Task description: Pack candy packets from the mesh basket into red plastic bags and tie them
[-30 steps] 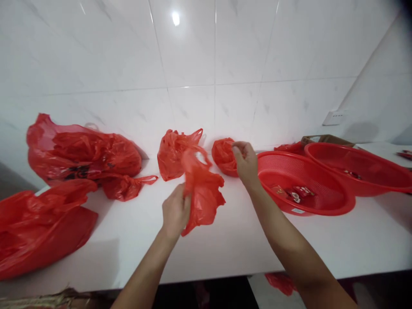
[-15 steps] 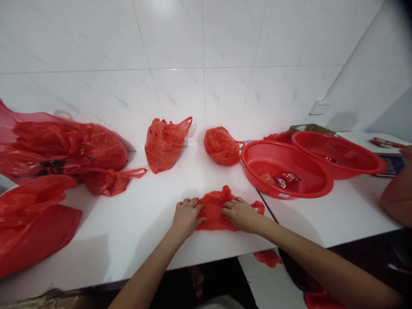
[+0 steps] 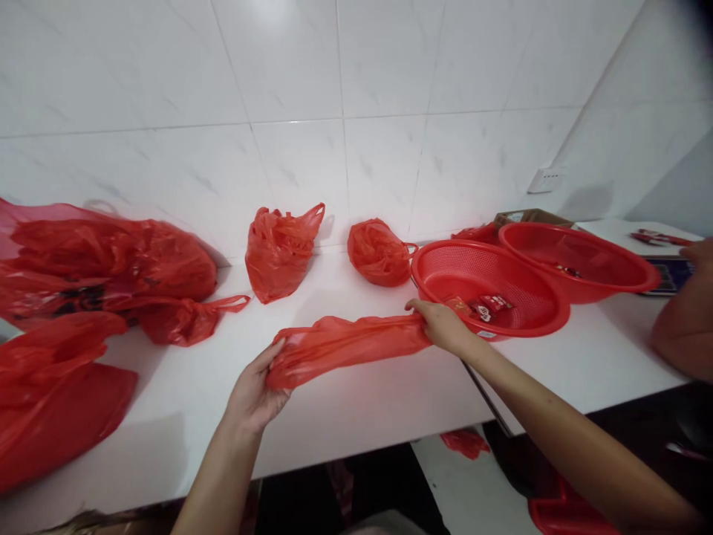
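A red plastic bag (image 3: 350, 343) is stretched out sideways above the white table, held at both ends. My left hand (image 3: 259, 392) grips its left end, thumb on top and the other fingers partly hidden behind the film. At the right end, my right hand (image 3: 444, 325) pinches the bag close to the near rim of a red plastic basket (image 3: 431, 260). Small red packets (image 3: 490, 305) lie inside that basket. Farther back, against the tiled wall, sit two bunched red bags, one fuller and upright (image 3: 281, 253), one rounder (image 3: 379, 253).
A large heap of red bags (image 3: 111, 260) covers the table's left side, with another red bag (image 3: 61, 401) in front. A second red basket (image 3: 584, 260) stands at the right, by a scale (image 3: 671, 273) and another person's arm (image 3: 685, 327). A red bag (image 3: 465, 443) lies on the floor.
Both hands have moved apart, left hand leftward and right hand slightly rightward and up. The crumpled bag between them has been lifted and pulled into a long strip.
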Demonstrator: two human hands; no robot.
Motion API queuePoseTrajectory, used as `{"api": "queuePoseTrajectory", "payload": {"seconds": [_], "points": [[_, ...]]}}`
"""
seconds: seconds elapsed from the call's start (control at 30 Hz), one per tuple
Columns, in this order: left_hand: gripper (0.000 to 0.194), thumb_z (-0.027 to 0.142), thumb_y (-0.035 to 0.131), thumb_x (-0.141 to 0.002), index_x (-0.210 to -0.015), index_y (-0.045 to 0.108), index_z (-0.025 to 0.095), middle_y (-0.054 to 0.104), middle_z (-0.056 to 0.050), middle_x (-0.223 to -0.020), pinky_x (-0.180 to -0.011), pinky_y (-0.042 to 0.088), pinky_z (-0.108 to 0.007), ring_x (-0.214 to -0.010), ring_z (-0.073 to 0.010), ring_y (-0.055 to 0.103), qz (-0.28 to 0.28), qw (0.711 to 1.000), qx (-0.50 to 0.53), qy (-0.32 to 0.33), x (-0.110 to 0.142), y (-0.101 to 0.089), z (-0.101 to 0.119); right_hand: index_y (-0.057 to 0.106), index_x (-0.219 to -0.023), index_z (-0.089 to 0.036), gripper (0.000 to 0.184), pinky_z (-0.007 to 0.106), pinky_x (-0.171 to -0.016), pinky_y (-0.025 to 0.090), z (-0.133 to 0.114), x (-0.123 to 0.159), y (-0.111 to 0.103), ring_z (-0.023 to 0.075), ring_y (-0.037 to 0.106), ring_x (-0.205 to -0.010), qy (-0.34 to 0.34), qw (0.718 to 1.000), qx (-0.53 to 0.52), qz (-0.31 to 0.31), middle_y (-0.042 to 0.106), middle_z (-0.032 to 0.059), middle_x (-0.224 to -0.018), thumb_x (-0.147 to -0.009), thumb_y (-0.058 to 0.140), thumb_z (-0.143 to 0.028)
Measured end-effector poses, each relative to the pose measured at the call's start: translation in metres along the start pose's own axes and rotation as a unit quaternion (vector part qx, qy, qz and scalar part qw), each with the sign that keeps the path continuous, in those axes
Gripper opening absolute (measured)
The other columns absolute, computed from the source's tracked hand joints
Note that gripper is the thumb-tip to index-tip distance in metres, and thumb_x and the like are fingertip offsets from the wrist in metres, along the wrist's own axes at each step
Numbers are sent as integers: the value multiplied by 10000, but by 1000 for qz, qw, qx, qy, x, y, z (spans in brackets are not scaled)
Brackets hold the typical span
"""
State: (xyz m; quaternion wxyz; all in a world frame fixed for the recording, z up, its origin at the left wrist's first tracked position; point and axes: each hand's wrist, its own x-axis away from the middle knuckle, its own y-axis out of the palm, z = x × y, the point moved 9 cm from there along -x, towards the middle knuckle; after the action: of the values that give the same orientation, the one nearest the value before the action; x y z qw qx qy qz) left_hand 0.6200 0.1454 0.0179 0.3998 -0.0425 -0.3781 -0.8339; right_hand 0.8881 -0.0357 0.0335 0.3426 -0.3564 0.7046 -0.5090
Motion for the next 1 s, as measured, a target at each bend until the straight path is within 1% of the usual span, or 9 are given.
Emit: {"api": "queuePoseTrajectory", "payload": {"seconds": [0.13,0.2,0.27,0.33,0.43,0.5,0.67,0.83,1.0], "points": [[189,109,665,-740,-878,677,238,678,4,-837,-666,556,-215,-752,-131,672,-95,974,-199,56,9,1,6,557,-1214,-148,482,242,-629,378,5,2,-4,190,631,-757,18,999,3,-30,677,90,-843,-768,430,-13],[76,188,681,-748,-793,723,233,666,-30,-939,-779,547,-278,-930,-191,651,-169,893,-410,81,12,8,-6,593,-1169,-148,452,236,-599,368,5,6,-4,184,623,-717,23,998,1,-55,670,86,-790,-762,451,-14],[143,270,621,-799,-816,759,236,638,-65,-1078,-923,495,-385,-1077,-251,596,-178,805,-554,118,12,10,-12,615,-1135,-171,424,223,-580,373,3,13,-6,162,615,-684,19,996,-9,-84,668,60,-763,-756,488,-28],[268,334,542,-850,-1018,741,270,597,-71,-1225,-1039,393,-478,-1180,-279,541,-136,773,-597,165,11,10,-6,606,-1150,-205,367,215,-575,402,1,20,-13,139,608,-663,7,993,-64,-101,678,36,-815,-795,551,-131],[420,405,525,-876,-1278,595,304,501,-41,-1408,-1148,215,-480,-1345,-270,393,-83,794,-567,203,17,12,11,546,-1248,-236,419,262,-695,485,16,31,-45,158,632,-811,19,989,-148,-9,667,55,-1060,-868,552,-410],[509,435,555,-869,-1363,504,320,424,-17,-1484,-1171,144,-458,-1414,-257,278,-76,824,-525,199,25,13,18,519,-1300,-216,529,339,-812,489,38,42,-60,229,616,-988,70,992,-92,53,624,103,-1191,-857,552,-502],[584,416,631,-831,-1386,467,335,378,18,-1516,-1182,122,-434,-1443,-239,201,-91,904,-393,141,43,20,18,505,-1345,-191,465,449,-764,500,49,64,-36,342,628,-999,178,978,107,-1,653,168,-1134,-904,498,-336],[532,404,678,-769,-1288,587,328,418,20,-1490,-1153,224,-453,-1397,-297,314,-96,937,-330,67,52,24,12,466,-1361,-274,432,353,-895,486,19,59,-45,221,603,-1107,65,991,-102,54,616,70,-1257,-948,434,-396],[530,446,707,-724,-1238,629,346,462,14,-1457,-1080,368,-442,-1350,-334,388,-103,948,-300,31,57,22,12,338,-1466,-216,763,367,-859,481,91,45,-39,274,576,-1136,131,989,-61,-26,472,191,-1385,-824,586,-544]]}}
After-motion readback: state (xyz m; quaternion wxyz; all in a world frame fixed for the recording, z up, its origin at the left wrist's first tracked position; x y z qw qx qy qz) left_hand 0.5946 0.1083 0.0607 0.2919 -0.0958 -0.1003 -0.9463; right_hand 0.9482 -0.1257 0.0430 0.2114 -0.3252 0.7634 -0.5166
